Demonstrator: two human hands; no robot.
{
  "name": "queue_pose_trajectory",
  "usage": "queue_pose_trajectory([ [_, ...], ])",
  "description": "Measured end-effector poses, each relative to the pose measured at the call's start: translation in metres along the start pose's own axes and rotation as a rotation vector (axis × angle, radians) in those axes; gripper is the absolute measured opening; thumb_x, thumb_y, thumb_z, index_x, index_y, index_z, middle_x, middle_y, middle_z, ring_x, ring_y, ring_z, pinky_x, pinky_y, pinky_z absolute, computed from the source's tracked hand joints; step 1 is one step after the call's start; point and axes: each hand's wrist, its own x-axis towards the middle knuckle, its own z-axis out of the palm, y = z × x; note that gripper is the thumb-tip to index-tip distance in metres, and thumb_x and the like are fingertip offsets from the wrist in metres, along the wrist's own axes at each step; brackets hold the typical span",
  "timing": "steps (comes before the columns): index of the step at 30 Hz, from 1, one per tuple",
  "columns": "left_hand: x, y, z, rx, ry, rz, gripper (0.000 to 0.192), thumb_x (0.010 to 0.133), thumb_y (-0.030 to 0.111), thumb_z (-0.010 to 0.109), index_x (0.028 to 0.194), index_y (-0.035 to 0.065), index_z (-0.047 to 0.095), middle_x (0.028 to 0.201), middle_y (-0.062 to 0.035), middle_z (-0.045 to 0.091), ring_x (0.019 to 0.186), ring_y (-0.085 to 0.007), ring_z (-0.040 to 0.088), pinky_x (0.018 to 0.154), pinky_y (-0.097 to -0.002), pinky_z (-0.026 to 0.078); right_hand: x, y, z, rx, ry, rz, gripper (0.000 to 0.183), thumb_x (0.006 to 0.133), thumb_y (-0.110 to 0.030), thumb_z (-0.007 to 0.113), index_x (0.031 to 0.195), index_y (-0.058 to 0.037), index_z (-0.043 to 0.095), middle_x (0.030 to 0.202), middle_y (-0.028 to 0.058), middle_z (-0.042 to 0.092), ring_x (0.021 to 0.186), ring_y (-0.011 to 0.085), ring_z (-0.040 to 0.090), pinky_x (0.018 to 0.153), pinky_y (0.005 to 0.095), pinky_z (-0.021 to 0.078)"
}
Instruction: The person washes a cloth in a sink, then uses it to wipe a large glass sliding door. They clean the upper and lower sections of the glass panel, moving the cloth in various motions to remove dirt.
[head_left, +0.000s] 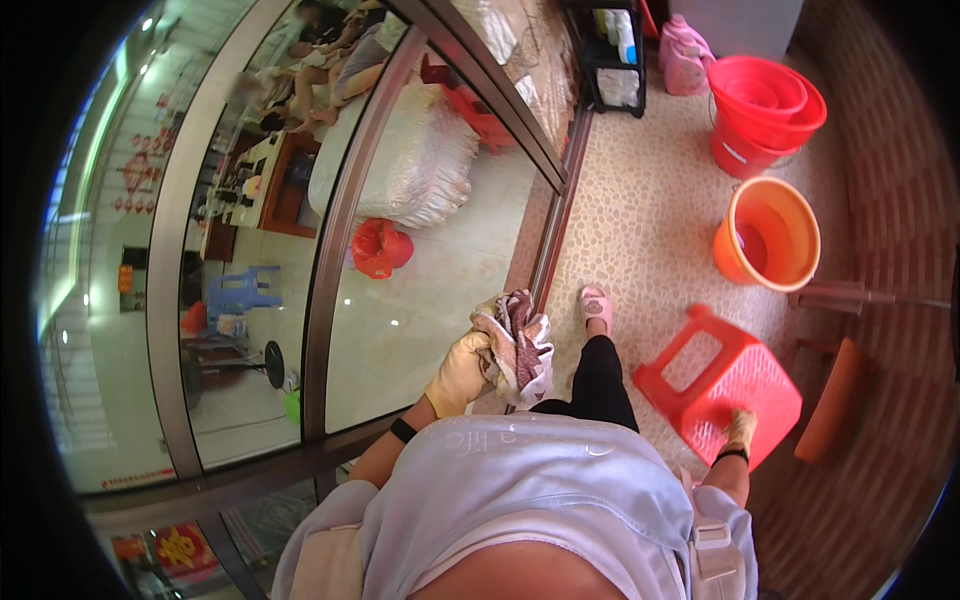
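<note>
In my left hand (459, 373), which wears a pale yellow glove, is a bunched brown-and-white patterned cloth (517, 349). The cloth is beside the frame of the sliding glass door. At my right side, my right hand (741, 429), also covered in a pale glove, grips a red plastic stool (757, 382) at its seat. The stool is tilted, its legs pointing forward and left. My fingertips on it are partly hidden, and I cannot tell whether its legs touch the floor.
An orange bucket (806, 232) stands ahead on the right, with red buckets (750, 146) beyond it. A black shelf rack (615, 56) and a pink jug (684, 56) are farther off. The door track (559, 232) runs along my left. Behind the glass, people sit near a covered table (405, 157).
</note>
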Motion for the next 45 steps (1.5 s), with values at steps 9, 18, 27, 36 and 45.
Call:
queue_pose_trajectory([
  [9, -0.023, 0.036, 0.061, 0.313, -0.089, 0.282, 0.031, 0.093, -0.008, 0.048, 0.121, 0.0011, 0.060, 0.121, -0.0082, 0.065, 0.113, -0.0172, 0.062, 0.097, -0.0326, 0.052, 0.009, -0.043, -0.005, -1.291, -0.171, -0.314, 0.039, 0.092, -0.030, 0.054, 0.115, -0.0031, 0.071, 0.125, 0.0205, 0.062, 0.117, 0.0313, 0.061, 0.096, 0.0417, 0.0508],
  [18, 0.102, 0.080, 0.091, 0.015, 0.122, 0.269, 0.025, 0.095, 0.008, 0.052, 0.117, 0.0015, 0.062, 0.110, -0.0073, 0.067, 0.101, -0.0163, 0.066, 0.091, -0.0317, 0.052, -0.331, -0.413, 0.181, 0.068, -1.443, -0.912, 0.096, 0.082, -0.018, 0.082, 0.159, -0.0108, 0.026, 0.158, 0.0184, 0.037, 0.143, 0.0263, 0.039, 0.112, 0.0417, 0.0397],
  [27, 0.116, 0.140, 0.141, -0.159, 0.374, 0.394, 0.052, 0.105, 0.028, 0.051, 0.147, 0.0007, 0.037, 0.141, -0.0185, 0.051, 0.131, -0.0286, 0.053, 0.102, -0.0417, 0.051, -0.326, -0.548, 0.277, 0.069, -1.562, -0.313, 0.064, 0.073, 0.004, 0.083, 0.132, 0.0022, 0.058, 0.116, 0.0120, 0.071, 0.097, 0.0232, 0.070, 0.088, 0.0349, 0.0596],
  [36, 0.014, 0.051, 0.107, -0.484, 1.035, 0.518, 0.049, 0.104, 0.034, 0.053, 0.142, 0.0025, 0.049, 0.136, -0.0180, 0.056, 0.127, -0.0293, 0.055, 0.105, -0.0438, 0.047, -0.514, -0.681, 0.355, 0.633, -1.302, -1.178, 0.051, 0.095, -0.014, 0.064, 0.141, 0.0023, 0.047, 0.123, 0.0163, 0.062, 0.102, 0.0259, 0.064, 0.090, 0.0336, 0.0542],
  [45, -0.013, 0.012, 0.086, -0.562, 1.019, 0.584, 0.048, 0.103, 0.034, 0.056, 0.140, 0.0036, 0.052, 0.133, -0.0155, 0.059, 0.127, -0.0295, 0.055, 0.107, -0.0457, 0.044, -0.547, -0.491, 0.362, 0.097, -1.088, -2.159, 0.061, 0.075, 0.001, 0.068, 0.134, -0.0024, 0.054, 0.129, 0.0196, 0.054, 0.124, 0.0340, 0.052, 0.106, 0.0412, 0.0432],
])
